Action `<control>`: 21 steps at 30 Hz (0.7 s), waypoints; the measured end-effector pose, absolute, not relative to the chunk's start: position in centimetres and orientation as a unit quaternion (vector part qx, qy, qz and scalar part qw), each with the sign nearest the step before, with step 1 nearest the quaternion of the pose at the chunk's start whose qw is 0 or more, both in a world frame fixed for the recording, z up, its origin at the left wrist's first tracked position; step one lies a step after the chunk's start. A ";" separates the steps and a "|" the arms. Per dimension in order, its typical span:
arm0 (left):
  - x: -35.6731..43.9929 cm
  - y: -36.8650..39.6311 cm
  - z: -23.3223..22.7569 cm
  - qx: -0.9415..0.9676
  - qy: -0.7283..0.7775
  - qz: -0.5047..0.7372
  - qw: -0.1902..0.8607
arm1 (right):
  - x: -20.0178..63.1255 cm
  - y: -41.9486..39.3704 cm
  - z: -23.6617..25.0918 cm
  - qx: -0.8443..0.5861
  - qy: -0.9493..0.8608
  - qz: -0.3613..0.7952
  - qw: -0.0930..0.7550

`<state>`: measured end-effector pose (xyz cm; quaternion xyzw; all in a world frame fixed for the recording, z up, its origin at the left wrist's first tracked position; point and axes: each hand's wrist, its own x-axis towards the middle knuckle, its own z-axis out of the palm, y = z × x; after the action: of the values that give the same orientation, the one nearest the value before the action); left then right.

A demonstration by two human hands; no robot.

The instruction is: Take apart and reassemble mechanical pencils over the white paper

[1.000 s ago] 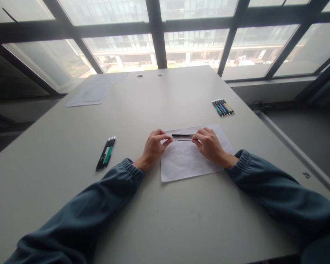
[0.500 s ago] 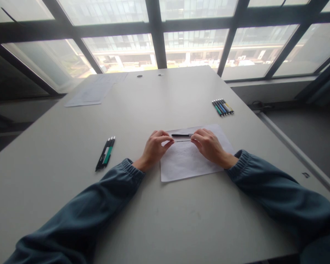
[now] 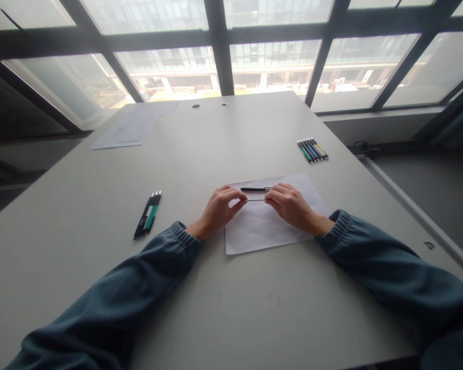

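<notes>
Pen: a slim black barrel (image 3: 255, 189), smooth and straight, lying crosswise between my hands just above the paper.
Left hand: my left hand (image 3: 218, 209) is curled, fingertips pinched on the pen's left end.
Right hand: my right hand (image 3: 291, 204) pinches the pen's other end.
Thin piece: a fine dark rod (image 3: 256, 200) spans both hands just below the pen; what it is I cannot tell.
Paper: a flat white sheet (image 3: 268, 226) under my hands.
Table: matte pale grey top (image 3: 224, 308).
Other pens: three at my left (image 3: 149, 220), a coloured row at far right (image 3: 313, 150).
</notes>
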<state>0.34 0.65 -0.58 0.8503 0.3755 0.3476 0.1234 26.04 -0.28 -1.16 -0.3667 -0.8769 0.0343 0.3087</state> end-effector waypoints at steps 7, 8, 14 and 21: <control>0.5 0.6 -0.5 0.845 0.365 0.370 0.127 | 26.1 -0.2 -1.4 -0.358 -0.878 0.038 0.316; 0.5 0.6 -0.5 0.844 0.362 0.374 0.127 | 26.1 -0.2 -1.4 -0.358 -0.879 0.038 0.314; 0.5 0.4 -0.1 0.846 0.347 0.386 0.125 | 26.1 -0.3 -1.2 -0.347 -0.888 0.031 0.300; 0.4 0.4 -0.1 0.849 0.337 0.384 0.135 | 26.1 -0.2 -1.4 -0.347 -0.883 0.040 0.313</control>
<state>0.37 0.44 -0.14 0.8487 0.3373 0.3843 0.1351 26.10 -0.20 -1.41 -0.3472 -0.8832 0.0396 0.3127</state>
